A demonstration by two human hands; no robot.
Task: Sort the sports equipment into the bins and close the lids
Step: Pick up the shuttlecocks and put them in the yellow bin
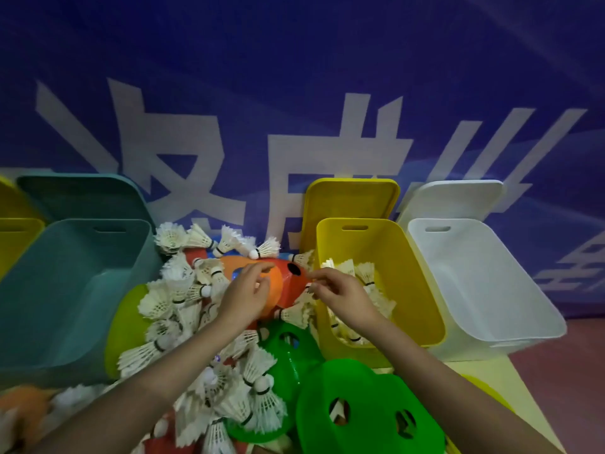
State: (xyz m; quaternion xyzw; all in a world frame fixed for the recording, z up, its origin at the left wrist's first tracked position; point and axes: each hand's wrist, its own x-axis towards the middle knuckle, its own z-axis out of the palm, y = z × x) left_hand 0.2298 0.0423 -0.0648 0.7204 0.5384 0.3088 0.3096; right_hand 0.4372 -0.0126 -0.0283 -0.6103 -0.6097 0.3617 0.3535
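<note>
- Green discs (366, 411) lie nearest, beside a heap of shuttlecocks (229, 398) between the teal bin (75, 290) and yellow bin (422, 306).
- Both forearms reach forward over the heap.
- Left hand (244, 296) rests on an orange cone (288, 290), fingers loosely curled.
- Right hand (340, 294) hovers at the yellow bin's rim, fingers pinched together; what they hold I cannot tell.

Pale yellow table top (484, 368), bare patch at right, near the edge. Standing on it in a row: teal bin (65, 309), yellow bin (422, 290), white bin (510, 303), all open. Part of another yellow bin (16, 237) at far left. Between teal and yellow bins, a heap of white shuttlecocks (183, 290) mixed with orange (278, 286) and green discs (360, 411).
</note>
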